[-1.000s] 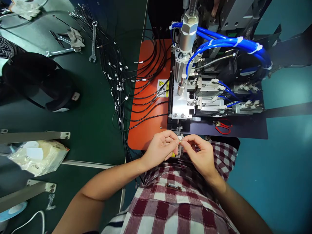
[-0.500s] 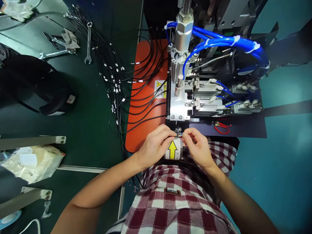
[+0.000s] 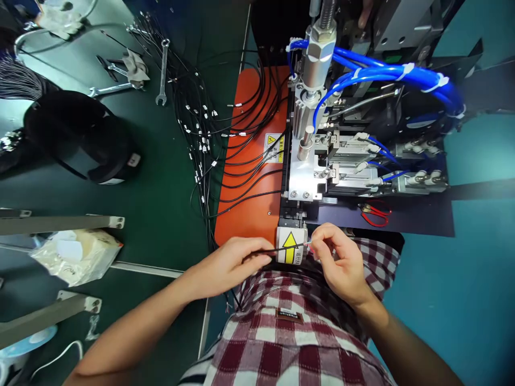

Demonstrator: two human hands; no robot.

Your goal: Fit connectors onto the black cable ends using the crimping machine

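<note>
A thin black cable (image 3: 286, 248) stretches between my two hands, across a white label with a yellow arrow (image 3: 290, 240). My left hand (image 3: 237, 262) is closed around the cable, its thumb and fingers pointing right. My right hand (image 3: 340, 262) pinches the thin, light-coloured wires at the cable's end. Both hands are just in front of the metal machine (image 3: 304, 179), near the plaid apron (image 3: 289, 338). The fingertips of the right hand partly hide the wire ends.
Several black cables with white tags (image 3: 203, 142) lie over the orange board (image 3: 247, 217) and green table. Blue air hoses (image 3: 402, 75) arch above the machine. Red-handled snips (image 3: 375, 214) lie at right. A wrench (image 3: 163, 72) and a black cap (image 3: 80, 134) are at left.
My hands have moved apart and slightly toward my body. The left hand has slid leftward, and a length of black cable now shows between them. The whole view has shifted a little.
</note>
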